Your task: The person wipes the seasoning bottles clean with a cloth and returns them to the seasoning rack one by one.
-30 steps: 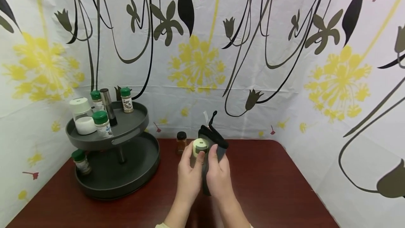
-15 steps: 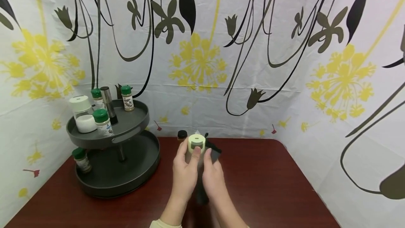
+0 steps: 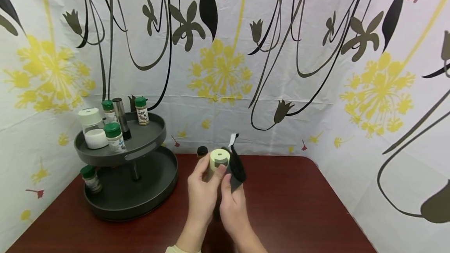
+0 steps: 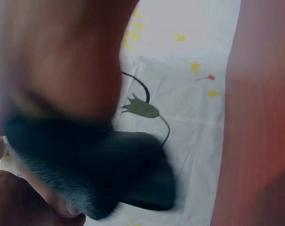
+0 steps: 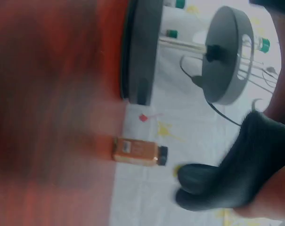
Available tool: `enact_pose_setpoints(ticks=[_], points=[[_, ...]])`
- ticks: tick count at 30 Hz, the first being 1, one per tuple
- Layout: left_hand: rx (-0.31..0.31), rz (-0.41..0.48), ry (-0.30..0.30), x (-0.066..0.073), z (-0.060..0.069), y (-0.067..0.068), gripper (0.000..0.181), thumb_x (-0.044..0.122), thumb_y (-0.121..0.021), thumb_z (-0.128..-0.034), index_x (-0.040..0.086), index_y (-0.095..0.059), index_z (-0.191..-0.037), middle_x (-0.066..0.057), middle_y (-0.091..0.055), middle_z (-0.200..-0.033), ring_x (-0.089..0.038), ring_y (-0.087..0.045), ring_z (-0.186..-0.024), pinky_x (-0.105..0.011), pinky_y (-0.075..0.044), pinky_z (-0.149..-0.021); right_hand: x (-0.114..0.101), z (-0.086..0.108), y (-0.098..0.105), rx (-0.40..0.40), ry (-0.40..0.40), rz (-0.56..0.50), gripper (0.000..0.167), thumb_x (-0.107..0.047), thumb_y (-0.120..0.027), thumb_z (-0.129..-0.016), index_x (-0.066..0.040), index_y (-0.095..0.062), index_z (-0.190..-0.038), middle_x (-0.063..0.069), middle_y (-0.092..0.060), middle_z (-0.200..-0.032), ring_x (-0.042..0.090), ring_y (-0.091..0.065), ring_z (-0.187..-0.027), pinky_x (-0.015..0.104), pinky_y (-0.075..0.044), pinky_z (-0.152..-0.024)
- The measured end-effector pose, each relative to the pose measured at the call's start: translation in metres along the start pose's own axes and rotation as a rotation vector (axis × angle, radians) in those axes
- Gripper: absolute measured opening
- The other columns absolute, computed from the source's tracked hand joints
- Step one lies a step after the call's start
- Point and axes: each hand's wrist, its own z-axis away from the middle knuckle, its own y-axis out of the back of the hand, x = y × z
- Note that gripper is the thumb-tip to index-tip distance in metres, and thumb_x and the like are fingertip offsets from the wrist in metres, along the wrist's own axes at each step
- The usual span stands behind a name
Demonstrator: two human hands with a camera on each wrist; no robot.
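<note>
My left hand (image 3: 202, 194) grips an upright container with a pale yellow-green lid (image 3: 220, 156); the fingers hide most of its body. Close beside it, my right hand (image 3: 233, 208) holds a dark grey cloth (image 3: 238, 167) against the container's right side. The cloth has a black fuzzy edge, a loop and a white tag (image 3: 232, 139). In the left wrist view the dark cloth (image 4: 71, 165) is blurred, with fingers around it. Its folded end (image 5: 222, 183) sticks out from the hand in the right wrist view.
A dark two-tier turntable rack (image 3: 131, 211) stands at the left, bearing several green-capped spice jars, a white-lidded jar (image 3: 93, 128) and a metal cylinder (image 3: 121, 118). Behind my left hand is a black-capped spice bottle (image 5: 137, 151). A patterned curtain (image 3: 299, 128) backs the reddish-brown table (image 3: 299, 206).
Both hands have shifted slightly left and down with the container and cloth. The cloth has turned more upright, and its tag and loop show again after dipping half a second ago.
</note>
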Motion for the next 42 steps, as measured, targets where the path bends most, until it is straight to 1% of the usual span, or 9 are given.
enact_pose_setpoints(ticks=[3, 6, 13, 16, 22, 26, 33, 37, 42], points=[[0.008, -0.016, 0.003, 0.0, -0.003, 0.001, 0.054, 0.018, -0.081, -0.0966, 0.013, -0.064, -0.147, -0.003, -0.066, -0.144, -0.022, -0.061, -0.138, -0.026, -0.054, -0.107, -0.007, -0.003, 0.004, -0.003, -0.173, 0.008, 0.062, -0.049, -0.026, -0.117, -0.008, -0.043, -0.161, 0.012, -0.047, -0.165, 0.028, -0.041, -0.156, 0.049, -0.031, -0.13], [-0.005, -0.036, 0.023, -0.004, -0.002, -0.001, 0.053, 0.02, -0.079, -0.0976, 0.012, -0.064, -0.148, -0.006, -0.065, -0.145, -0.024, -0.059, -0.141, -0.03, -0.053, -0.109, -0.023, -0.011, 0.01, 0.006, -0.208, -0.014, 0.071, -0.058, -0.024, -0.115, -0.006, -0.052, -0.154, 0.014, -0.054, -0.158, 0.031, -0.047, -0.151, 0.055, -0.034, -0.127], [-0.031, 0.012, 0.03, -0.006, 0.003, -0.003, 0.049, 0.012, -0.08, -0.0963, 0.012, -0.067, -0.144, -0.006, -0.068, -0.142, -0.021, -0.061, -0.136, -0.02, -0.053, -0.106, -0.023, -0.005, 0.003, 0.051, 0.178, -0.001, 0.046, -0.021, -0.034, -0.118, -0.009, -0.035, -0.163, 0.015, -0.052, -0.157, 0.018, -0.051, -0.143, 0.016, -0.039, -0.116], [-0.042, 0.003, -0.014, -0.001, 0.0, -0.003, 0.047, 0.014, -0.079, -0.0974, 0.014, -0.068, -0.143, -0.006, -0.068, -0.14, -0.019, -0.063, -0.133, -0.021, -0.053, -0.107, -0.005, 0.002, 0.001, 0.069, 0.221, 0.082, 0.046, -0.01, -0.038, -0.116, -0.008, -0.038, -0.161, 0.013, -0.055, -0.153, 0.013, -0.053, -0.14, 0.015, -0.04, -0.116], [0.001, -0.073, -0.102, 0.0, -0.002, 0.003, 0.039, 0.021, -0.063, -0.109, 0.011, -0.063, -0.146, -0.009, -0.069, -0.141, -0.013, -0.066, -0.123, -0.019, -0.054, -0.1, 0.002, 0.002, 0.013, -0.102, -0.041, 0.105, 0.05, -0.04, -0.029, -0.118, -0.014, -0.047, -0.158, 0.008, -0.057, -0.154, 0.023, -0.05, -0.147, 0.026, -0.039, -0.121], [0.038, -0.159, -0.204, -0.007, -0.003, 0.006, 0.038, 0.016, -0.06, -0.1082, 0.005, -0.055, -0.144, -0.013, -0.072, -0.128, -0.012, -0.066, -0.109, -0.024, -0.055, -0.095, -0.011, 0.004, 0.019, -0.22, -0.108, 0.102, 0.058, -0.047, -0.024, -0.117, -0.013, -0.044, -0.16, 0.01, -0.052, -0.16, 0.027, -0.045, -0.152, 0.037, -0.036, -0.124], [0.012, -0.167, -0.187, -0.01, -0.002, 0.004, 0.035, 0.018, -0.069, -0.1043, 0.01, -0.057, -0.136, -0.004, -0.071, -0.125, -0.012, -0.066, -0.112, -0.026, -0.055, -0.096, -0.036, -0.003, 0.031, -0.156, -0.244, -0.057, 0.071, -0.062, -0.025, -0.113, -0.01, -0.051, -0.153, 0.015, -0.068, -0.131, 0.018, -0.066, -0.119, 0.026, -0.051, -0.105], [-0.076, -0.207, -0.159, -0.01, 0.004, 0.0, 0.036, 0.021, -0.071, -0.1042, 0.018, -0.066, -0.14, 0.0, -0.07, -0.128, -0.013, -0.067, -0.115, -0.03, -0.058, -0.098, -0.041, -0.004, 0.029, -0.082, -0.054, -0.09, 0.059, -0.046, -0.022, -0.118, -0.008, -0.044, -0.157, 0.017, -0.061, -0.142, 0.01, -0.062, -0.127, 0.018, -0.048, -0.107], [-0.139, -0.075, -0.071, -0.003, 0.008, -0.004, 0.046, 0.016, -0.072, -0.1025, 0.022, -0.063, -0.147, 0.0, -0.066, -0.14, -0.011, -0.064, -0.126, -0.024, -0.054, -0.105, -0.027, -0.003, 0.013, 0.021, 0.458, 0.029, 0.054, -0.011, -0.034, -0.116, -0.001, -0.021, -0.168, 0.023, -0.037, -0.168, 0.018, -0.041, -0.156, 0.019, -0.031, -0.126]])
